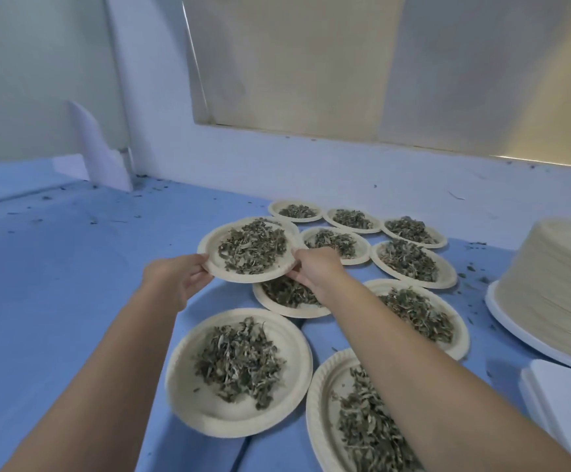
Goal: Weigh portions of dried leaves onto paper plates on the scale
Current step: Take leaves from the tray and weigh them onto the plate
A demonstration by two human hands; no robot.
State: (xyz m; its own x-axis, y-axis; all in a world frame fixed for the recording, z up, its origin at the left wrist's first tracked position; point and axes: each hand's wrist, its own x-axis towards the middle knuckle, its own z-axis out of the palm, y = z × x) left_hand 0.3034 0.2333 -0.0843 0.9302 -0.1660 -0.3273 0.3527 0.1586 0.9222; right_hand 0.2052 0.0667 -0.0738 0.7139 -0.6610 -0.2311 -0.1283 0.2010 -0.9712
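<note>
A paper plate (213,240) heaped with dried leaves (253,247) is held slightly above the blue table, tilted a little. My left hand (175,277) grips its left rim and my right hand (314,267) grips its right rim. Under and around it lie several more paper plates of dried leaves, such as the near one (188,396), one under my right forearm (321,403) and one partly hidden below the held plate (277,306). No scale is in view.
A tall stack of blank paper plates (549,287) stands at the right. A white tray corner (563,403) shows at the lower right. Leaf crumbs dot the blue table (55,267). A white wall and a window run along the back; folded white card (103,151) leans at the back left.
</note>
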